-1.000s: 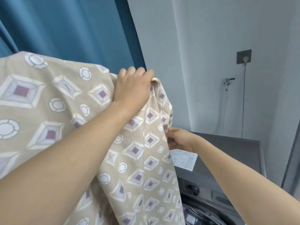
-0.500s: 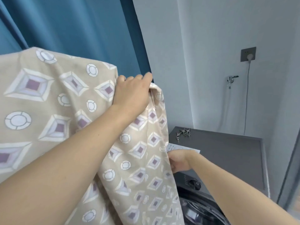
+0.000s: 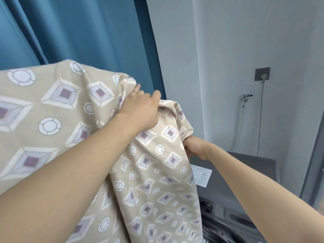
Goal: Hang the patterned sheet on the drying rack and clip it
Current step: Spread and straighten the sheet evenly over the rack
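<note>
Above a grey washing machine [image 3: 245, 172], the left hand [image 3: 140, 109] grips the patterned sheet's [image 3: 52, 123] top fold while the right hand [image 3: 194, 148] pinches its side edge; uneven pulling could slide the sheet off the hidden rack.

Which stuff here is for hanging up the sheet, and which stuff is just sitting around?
For the job:
patterned sheet, draped high
left hand, gripping its top fold
right hand, gripping its side edge

Just there:
blue curtain
washing machine
paper label on its top
wall socket with a plug
tap

No rack or clips show.
</note>
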A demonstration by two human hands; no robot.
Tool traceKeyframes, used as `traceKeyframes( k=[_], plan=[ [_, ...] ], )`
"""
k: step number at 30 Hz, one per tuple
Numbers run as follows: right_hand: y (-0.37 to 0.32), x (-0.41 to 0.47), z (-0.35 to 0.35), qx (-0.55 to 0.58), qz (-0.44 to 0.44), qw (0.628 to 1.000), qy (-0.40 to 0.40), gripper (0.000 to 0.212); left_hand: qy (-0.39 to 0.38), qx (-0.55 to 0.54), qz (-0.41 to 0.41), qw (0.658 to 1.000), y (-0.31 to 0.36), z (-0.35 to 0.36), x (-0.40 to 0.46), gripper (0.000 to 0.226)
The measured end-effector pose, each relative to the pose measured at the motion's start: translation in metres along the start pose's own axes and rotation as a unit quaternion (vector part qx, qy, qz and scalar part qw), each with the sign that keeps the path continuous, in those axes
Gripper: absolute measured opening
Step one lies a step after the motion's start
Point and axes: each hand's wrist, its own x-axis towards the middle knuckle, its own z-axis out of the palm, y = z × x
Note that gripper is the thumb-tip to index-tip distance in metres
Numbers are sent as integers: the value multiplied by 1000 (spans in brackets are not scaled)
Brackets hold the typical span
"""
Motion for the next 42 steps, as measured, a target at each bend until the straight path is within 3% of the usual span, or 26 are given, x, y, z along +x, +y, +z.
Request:
traceKeyframes(
  k=[6,9,11,15,20,25,28,30,33,34,36,38,40,42],
  plan=[
    [10,-15,-5,107,24,993,-35,27,-32,120,40,991,0,0,-33,24],
    [14,-13,-11,40,42,998,-32,29,61,117,76,988,-4,-1,-53,25],
    [13,-13,-16,-28,45,998,32,19,127,95,66,985,-8,-9,-62,24],
    [2,-19,-35,65,25,991,117,14,213,54,-3,976,-23,-27,-64,20],
    [-26,-28,-53,231,-39,962,138,29,171,84,-14,982,-31,-20,-67,18],
    [-70,-28,-73,330,-113,883,315,29,94,143,-40,984,-28,-30,-62,23],
    [-75,-27,-94,261,-137,856,425,23,83,125,-61,987,-19,-33,-55,28],
    [-63,-25,-97,43,-91,889,447,17,95,94,-80,988,-15,-34,-48,30],
    [-21,-33,-77,-279,27,883,376,37,79,68,-100,989,-12,-33,-37,32],
    [-4,-41,-62,-323,40,871,369,40,75,68,-105,989,-11,-31,-35,33],
    [26,-56,-37,-347,33,860,372,24,82,70,-110,988,-6,-27,-32,32],
    [52,-71,-16,-392,91,889,216,9,91,79,-101,988,1,-23,-32,30],
    [69,-90,4,-234,219,947,-2,24,87,94,-83,988,8,-19,-32,29],
    [86,-103,14,-70,280,952,-106,31,75,109,-74,988,13,-17,-31,30]
  ],
)
